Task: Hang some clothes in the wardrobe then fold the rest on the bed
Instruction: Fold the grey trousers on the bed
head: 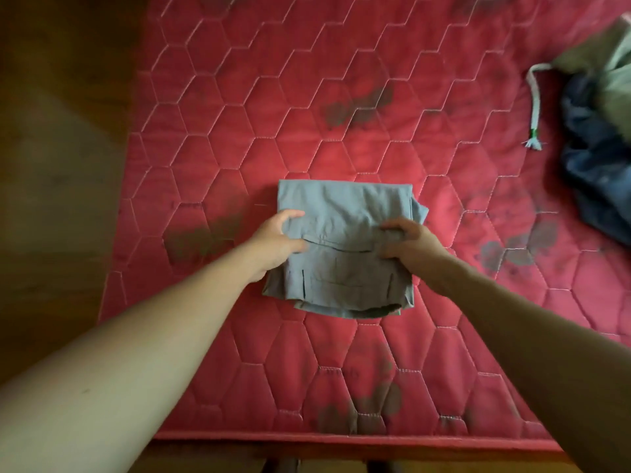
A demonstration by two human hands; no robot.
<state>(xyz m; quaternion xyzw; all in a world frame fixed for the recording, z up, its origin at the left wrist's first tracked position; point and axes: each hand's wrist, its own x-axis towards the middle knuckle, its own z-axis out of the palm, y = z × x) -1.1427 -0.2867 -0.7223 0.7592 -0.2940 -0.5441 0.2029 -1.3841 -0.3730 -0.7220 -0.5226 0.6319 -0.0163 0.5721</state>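
Grey trousers [345, 206], folded, lie mid-way across the mattress [239, 131] (red, quilted). The left hand [278, 242] and right hand [415, 245] each grip a side edge. Recommended: square the layers and press flat before addressing the pile [594, 172] at the mattress's right edge.

Grey garment [345, 213] folded on bed [273, 107]; unfolded pile [597, 158] at right edge.

Garment: grey-blue, folded into a compact, roughly square stack of several layers, lying flat mid-bed. A pocket flap and belt-loop-like strips show on the near half. Layer edges are staggered at the near end, and one corner pokes out on the right side. Left hand [278, 240] grips its left edge, thumb on top; right hand [415, 245] pinches the fabric by the right edge. Pile: crumpled dark blue fabric under pale olive fabric, well apart from the garment, with a white drawstring cord [534, 104] trailing onto the bed beside it. Bed: red quilted surface, hexagon stitching, dark blotches.
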